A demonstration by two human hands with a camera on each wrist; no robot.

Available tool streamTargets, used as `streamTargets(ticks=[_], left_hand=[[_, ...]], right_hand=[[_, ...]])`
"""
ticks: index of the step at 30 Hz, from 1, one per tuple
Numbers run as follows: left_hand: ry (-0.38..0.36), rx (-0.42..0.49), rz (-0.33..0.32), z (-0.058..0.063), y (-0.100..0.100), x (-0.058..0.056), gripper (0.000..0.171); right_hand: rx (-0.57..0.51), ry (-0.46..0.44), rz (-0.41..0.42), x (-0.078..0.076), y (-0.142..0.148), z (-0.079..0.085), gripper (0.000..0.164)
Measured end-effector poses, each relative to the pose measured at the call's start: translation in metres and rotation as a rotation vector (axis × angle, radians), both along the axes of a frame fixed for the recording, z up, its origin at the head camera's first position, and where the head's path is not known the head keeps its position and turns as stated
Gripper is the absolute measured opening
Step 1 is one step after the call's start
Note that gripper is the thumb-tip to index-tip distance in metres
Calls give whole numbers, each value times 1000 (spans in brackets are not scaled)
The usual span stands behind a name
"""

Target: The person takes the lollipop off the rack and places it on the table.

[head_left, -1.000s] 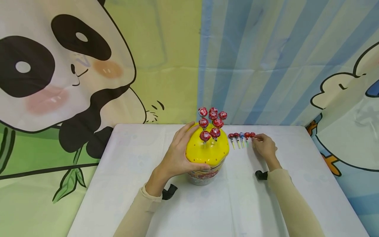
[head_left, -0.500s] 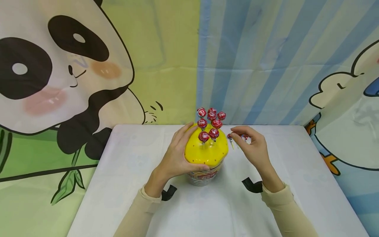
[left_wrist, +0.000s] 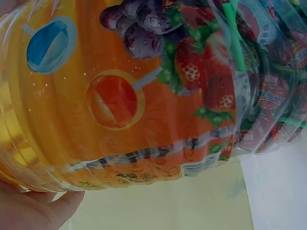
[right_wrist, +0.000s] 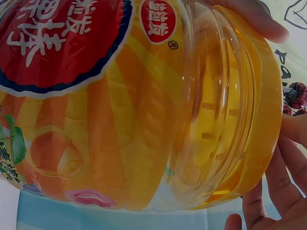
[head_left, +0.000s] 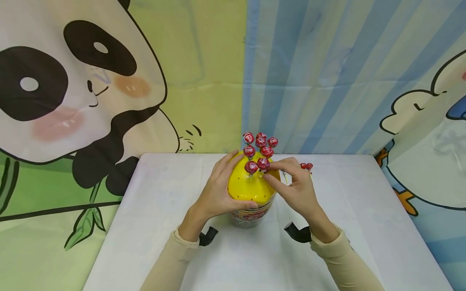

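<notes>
A clear plastic jar [head_left: 247, 218] with a colourful fruit label and a yellow lid [head_left: 251, 190] stands upright on the white table. Several red-wrapped lollipops [head_left: 249, 151] stick up from small holes in the lid. My left hand [head_left: 218, 188] grips the lid's left side, thumb along the front edge. At the lid's front right, the thumb and index finger of my right hand [head_left: 296, 186] pinch a red lollipop [head_left: 263, 163]; its stick is largely hidden. The right wrist view shows the right-hand fingers [right_wrist: 283, 177] beside the yellow rim.
Right of the jar, a row of loose lollipops [head_left: 306, 166] lies on the table [head_left: 349, 194], partly hidden behind my right hand. A striped and cartoon-printed backdrop [head_left: 204, 101] rises along the table's far edge. Black straps [head_left: 298, 233] show at the wrists.
My right hand has moved left from the far end of the lollipop row to the lollipop at the lid's front right. The left hand and the jar have stayed in place.
</notes>
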State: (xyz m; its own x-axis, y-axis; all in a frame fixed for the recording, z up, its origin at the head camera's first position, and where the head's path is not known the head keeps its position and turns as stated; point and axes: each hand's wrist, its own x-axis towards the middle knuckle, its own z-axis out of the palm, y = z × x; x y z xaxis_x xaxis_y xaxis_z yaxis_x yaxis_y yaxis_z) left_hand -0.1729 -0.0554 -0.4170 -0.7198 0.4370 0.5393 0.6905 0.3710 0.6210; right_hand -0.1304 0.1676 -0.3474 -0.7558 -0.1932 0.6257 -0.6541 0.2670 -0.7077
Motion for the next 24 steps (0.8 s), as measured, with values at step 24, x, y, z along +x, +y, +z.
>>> streamTargets(ticks=[24], left_hand=[[-33, 4, -1, 1, -1, 1, 114]], right_hand=[[-92, 31, -97, -19, 28, -25, 23]])
